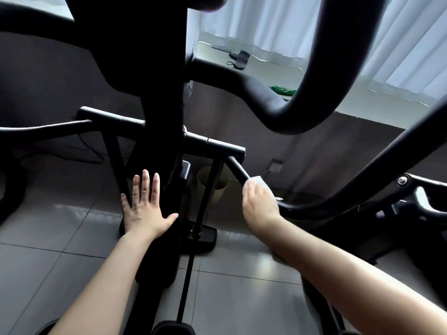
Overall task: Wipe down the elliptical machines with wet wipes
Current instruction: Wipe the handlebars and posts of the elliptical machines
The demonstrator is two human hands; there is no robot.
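- Two hands are on the elliptical machine (159,97), one steadying and one cleaning, as I read it
- My left hand (145,209) lies flat on the dark central column (157,165), fingers straight and slightly spread, holding nothing; I judge it braces me while I lean in low
- My right hand (260,201) is curled around the slanted black bar (238,169) with the wet wipe (257,181) trapped between fingers and metal; a white edge of it shows past the knuckles
- Wrapping the wipe round the bar probably lets one stroke clean its whole circumference
- Beyond the frame, a pale bin (214,189) stands on the tiled floor (242,298), and a green cloth (283,90) rests on the window ledge (266,68)
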